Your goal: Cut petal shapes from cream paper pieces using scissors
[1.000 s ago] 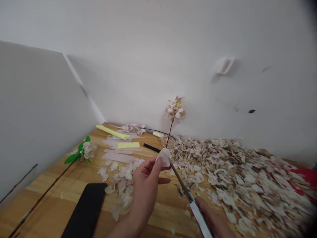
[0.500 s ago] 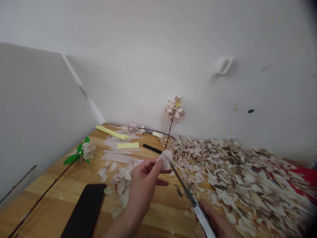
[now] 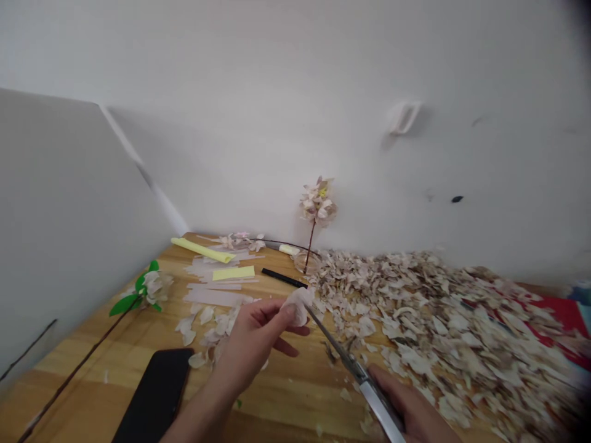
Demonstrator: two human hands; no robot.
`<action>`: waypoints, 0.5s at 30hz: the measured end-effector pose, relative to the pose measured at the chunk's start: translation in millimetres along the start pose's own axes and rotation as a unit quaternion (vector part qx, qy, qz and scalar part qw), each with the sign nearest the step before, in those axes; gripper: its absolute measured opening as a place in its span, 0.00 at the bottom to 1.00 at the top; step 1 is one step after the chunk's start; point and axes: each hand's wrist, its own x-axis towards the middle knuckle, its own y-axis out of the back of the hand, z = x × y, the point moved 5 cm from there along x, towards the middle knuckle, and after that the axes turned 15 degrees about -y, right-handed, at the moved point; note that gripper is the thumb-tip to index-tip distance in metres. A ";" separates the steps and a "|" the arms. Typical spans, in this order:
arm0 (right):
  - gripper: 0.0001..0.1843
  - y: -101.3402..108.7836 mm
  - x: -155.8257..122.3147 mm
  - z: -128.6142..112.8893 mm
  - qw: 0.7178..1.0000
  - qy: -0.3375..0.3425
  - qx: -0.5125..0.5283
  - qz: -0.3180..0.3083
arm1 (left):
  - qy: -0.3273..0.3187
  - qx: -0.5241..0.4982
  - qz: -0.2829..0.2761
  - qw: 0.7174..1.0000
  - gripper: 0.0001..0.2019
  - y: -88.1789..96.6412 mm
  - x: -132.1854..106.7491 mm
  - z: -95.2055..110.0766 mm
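Note:
In the head view my left hand (image 3: 256, 338) pinches a pale, thin petal (image 3: 298, 304) between thumb and fingers, above the wooden table. My right hand (image 3: 406, 400), partly cut off by the bottom edge, is wrapped round a long, thin metal tool with a silver handle (image 3: 381, 409). Its narrow tip reaches the right side of the petal; whether it presses on it or lies behind it I cannot tell. Loose pale petals (image 3: 219, 329) lie beneath and to the left of my left hand.
A large heap of dried petals (image 3: 425, 320) covers the right side, over something red (image 3: 561, 317). A flower on a stem (image 3: 318, 206) stands by the wall. At left lie a green-leaved flower (image 3: 154, 286), a black phone (image 3: 154, 394), yellow paper (image 3: 233, 273) and a black pen (image 3: 282, 277).
The view has shifted slightly, so most things sit a little further left. My left hand still pinches the petal, and the tool's tip stays at its right side.

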 end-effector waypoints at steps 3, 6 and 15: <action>0.11 -2.4 0.7 2.8 1.000 -0.014 -0.008 -0.013 | 0.017 0.005 -0.005 1.000 0.12 4.1 0.0 -1.2; 0.14 -2.2 -0.2 2.7 0.999 -0.054 -0.001 0.002 | 0.026 -0.002 0.034 0.999 0.13 8.0 0.5 -3.6; 0.07 1.2 -4.7 -14.3 0.999 -0.029 0.015 0.032 | 0.046 -0.001 0.060 0.997 0.12 6.6 0.9 -9.9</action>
